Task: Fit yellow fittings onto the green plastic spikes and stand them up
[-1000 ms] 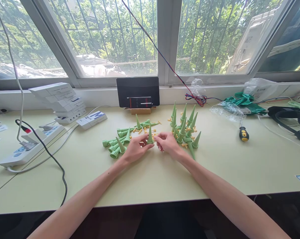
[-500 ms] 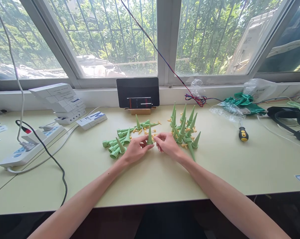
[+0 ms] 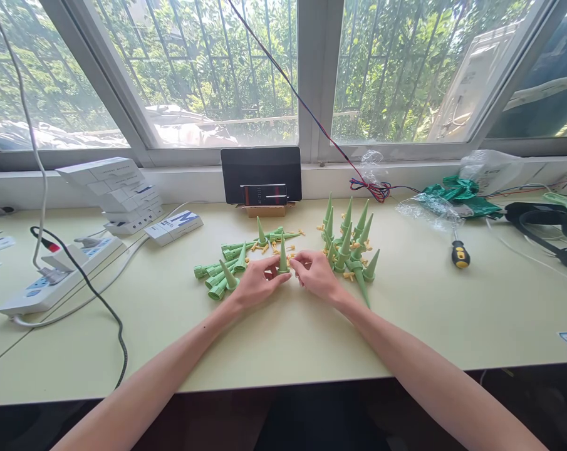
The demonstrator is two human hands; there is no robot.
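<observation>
My left hand [image 3: 257, 282] is closed round the base of a green plastic plant watering spike [image 3: 283, 255], which stands point up on the table. At the spike's right side, my right hand [image 3: 317, 274] pinches a small yellow valve [image 3: 291, 264], mostly hidden by the fingertips. Whether the valve sits in the spike I cannot tell. Loose green spikes and tubes [image 3: 217, 275] lie to the left of my left hand. Small yellow valves [image 3: 265, 248] are scattered behind it. To the right of my right hand stands a cluster of green spikes [image 3: 344, 247] with yellow valves on them.
A phone [image 3: 264, 195] leans on a black tablet [image 3: 260, 164] at the back. White boxes [image 3: 118, 194] and a power strip [image 3: 52, 285] with cables are on the left. To the right lie a screwdriver [image 3: 460, 255], plastic wrapping [image 3: 426, 210] and a black strapped device [image 3: 546, 222].
My right hand has turned very slightly at the yellow valve. My left hand and the spike stay where they were.
</observation>
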